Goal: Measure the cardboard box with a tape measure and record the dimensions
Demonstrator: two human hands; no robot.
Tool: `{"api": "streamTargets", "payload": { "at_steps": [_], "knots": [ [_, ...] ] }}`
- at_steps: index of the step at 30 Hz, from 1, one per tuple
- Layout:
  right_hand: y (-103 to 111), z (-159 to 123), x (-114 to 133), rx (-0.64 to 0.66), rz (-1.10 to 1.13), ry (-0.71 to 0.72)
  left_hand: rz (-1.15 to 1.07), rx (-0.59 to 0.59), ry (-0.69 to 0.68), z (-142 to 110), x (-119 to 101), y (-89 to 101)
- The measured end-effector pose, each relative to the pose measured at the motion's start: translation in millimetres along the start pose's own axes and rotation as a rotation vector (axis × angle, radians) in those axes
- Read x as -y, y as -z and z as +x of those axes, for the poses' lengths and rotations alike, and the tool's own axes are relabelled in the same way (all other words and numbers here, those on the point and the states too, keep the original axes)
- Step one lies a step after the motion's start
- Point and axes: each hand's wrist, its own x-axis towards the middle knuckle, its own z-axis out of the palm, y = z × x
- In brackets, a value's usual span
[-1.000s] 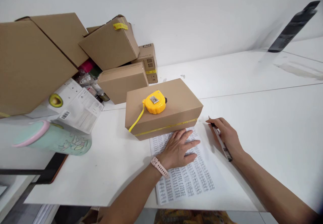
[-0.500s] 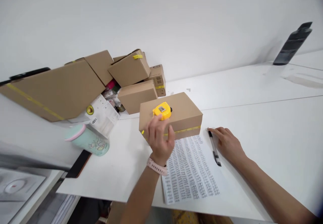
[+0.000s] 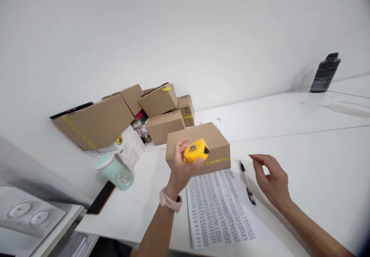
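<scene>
A yellow tape measure (image 3: 196, 151) is gripped in my left hand (image 3: 181, 166), raised in front of a closed cardboard box (image 3: 214, 135) with yellow tape along its side. My right hand (image 3: 271, 178) hovers over the white table (image 3: 312, 172), thumb curved toward the fingers, with nothing visible in it. To its left lies a black-and-clear pen (image 3: 247, 183), apart from the fingers. Printed paper (image 3: 216, 210) covered in rows of handwriting-like marks lies in front of the box.
Several cardboard boxes (image 3: 164, 127) are piled at the back left by the wall. Nearer stands a mint tumbler (image 3: 118, 174) beside a white carton (image 3: 130, 147) and a dark flat object (image 3: 101, 199). A dark bottle (image 3: 325, 73) stands at the far right.
My left hand has picked the yellow tape measure up off the box. My right hand has moved away from the pen, leaving it on the table. The view has shifted slightly.
</scene>
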Motion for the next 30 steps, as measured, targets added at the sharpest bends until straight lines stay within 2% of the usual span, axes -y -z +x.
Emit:
{"api": "streamTargets", "payload": {
  "at_steps": [2, 4, 6, 7, 9, 12, 15, 17, 20, 21, 24, 27, 30],
  "knots": [
    [4, 4, 36, 0.207, 0.226, -0.189, -0.154, 0.147, 0.054, -15, -8, -1.2],
    [5, 10, 68, 0.474, 0.498, -0.395, -0.215, 0.206, 0.099, -23, -12, -3.1],
    [2, 17, 92, 0.714, 0.738, -0.558, -0.217, 0.175, 0.132, -26, -13, -4.9],
    [-1, 20, 100, 0.791, 0.821, -0.626, -0.209, 0.149, 0.152, -26, -12, -5.4],
    [-8, 24, 109, 0.862, 0.910, -0.737, -0.199, 0.106, 0.190, -26, -10, -4.6],
    [-16, 27, 111, 0.894, 0.965, -0.829, -0.225, 0.086, 0.236, -27, -9, 1.4],
    [-20, 36, 106, 0.894, 1.005, -0.845, -0.238, 0.059, 0.243, -25, -11, 15.5],
    [-23, 54, 99, 0.810, 0.984, -0.768, -0.224, -0.015, 0.223, -19, -11, 31.4],
    [-31, 94, 80, 0.568, 0.800, -0.626, -0.194, -0.170, 0.197, 1, -10, 64.5],
    [-34, 107, 72, 0.497, 0.702, -0.613, -0.184, -0.207, 0.198, 10, -8, 76.8],
    [-50, 135, 47, 0.436, 0.590, -0.642, -0.160, -0.263, 0.234, 36, 1, 110.9],
    [-67, 137, 29, 0.425, 0.484, -0.683, -0.140, -0.291, 0.296, 55, 14, 134.8],
    [-82, 127, 21, 0.424, 0.402, -0.677, -0.127, -0.308, 0.349, 61, 27, 148.8]
  ]
}}
